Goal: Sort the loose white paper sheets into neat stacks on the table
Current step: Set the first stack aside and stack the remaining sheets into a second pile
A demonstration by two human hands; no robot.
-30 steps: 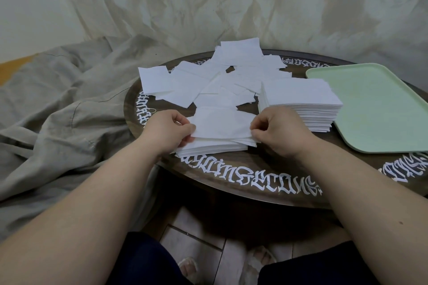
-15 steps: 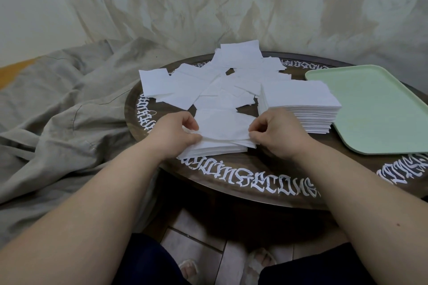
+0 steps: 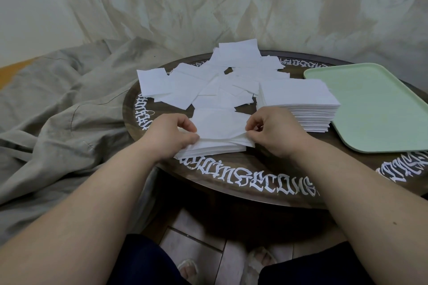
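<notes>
wall [image 3: 30, 7]: plain pale, far left | backdrop: crumpled beige cloth [image 3: 231, 2] | left: grey-beige sheet [image 3: 58, 111] | table [image 3: 273, 164]: round, dark wood, white lettered rim | floor [image 3: 196, 245]: pale tiles

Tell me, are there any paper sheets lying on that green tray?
No, the green tray shows only its bare surface; the tall stack sits beside it on the table.
</notes>
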